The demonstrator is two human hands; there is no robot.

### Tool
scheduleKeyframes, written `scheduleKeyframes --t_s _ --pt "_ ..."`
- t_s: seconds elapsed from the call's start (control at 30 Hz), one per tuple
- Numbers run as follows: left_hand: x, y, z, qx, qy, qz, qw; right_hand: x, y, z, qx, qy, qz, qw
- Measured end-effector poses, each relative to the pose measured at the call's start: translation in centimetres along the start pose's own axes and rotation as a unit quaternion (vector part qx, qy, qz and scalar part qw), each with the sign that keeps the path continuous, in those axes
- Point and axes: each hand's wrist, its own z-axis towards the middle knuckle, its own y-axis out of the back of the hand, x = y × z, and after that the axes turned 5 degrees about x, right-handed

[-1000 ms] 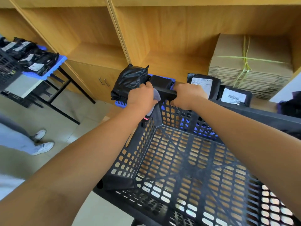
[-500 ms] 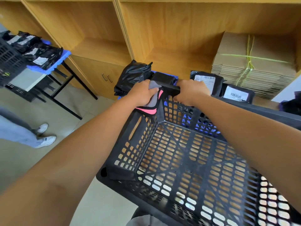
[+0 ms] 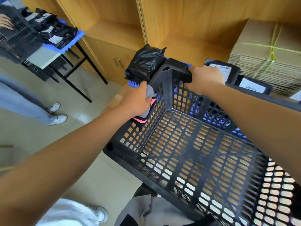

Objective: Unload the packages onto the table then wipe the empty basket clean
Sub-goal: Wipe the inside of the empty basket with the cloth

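A big black basket (image 3: 203, 144) full of little holes is seen tipped up, and nothing is seen inside it. All places here are told from this basket. Its far corner is gripped by the right hand (image 3: 206, 79), with the fingers curled over the thick rim. On the basket's left wall, a grey cloth (image 3: 149, 101) with a pink edge is held and pressed against the holes by the left hand (image 3: 138, 101), whose fingers are bent round the cloth. Just behind the far corner, a crumpled black bag package (image 3: 145, 62) is seen lying on a blue tray (image 3: 133, 83). Behind the far wall, to the right, two flat black packages with white labels (image 3: 224, 70) are laid side by side. Further right of those, a tied stack of flat cardboard (image 3: 267, 51) is kept on a wooden shelf (image 3: 187, 30). Far off to the left of the basket, more black packages (image 3: 57, 34) are piled on a blue board on a small table (image 3: 65, 49). White shoes (image 3: 57, 114) are seen on the floor to the left.
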Motion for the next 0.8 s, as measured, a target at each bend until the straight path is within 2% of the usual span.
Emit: scheduleKeyframes --t_s 0.17,0.43,0.8 --pt "-1.2 -0.4 1.1 -0.036 0.009 0.053 0.998 0.0 0.2 0.0 0.0 0.012 -0.006 1.0" --pt "-3.9 0.5 6.4 -0.039 0.026 0.093 0.995 0.0 0.3 0.0 -0.001 0.016 -0.004 1.0" --pt "-4.5 1.1 6.3 -0.027 0.042 0.051 0.997 0.2 0.5 -0.6 -0.005 0.013 -0.015 1.0"
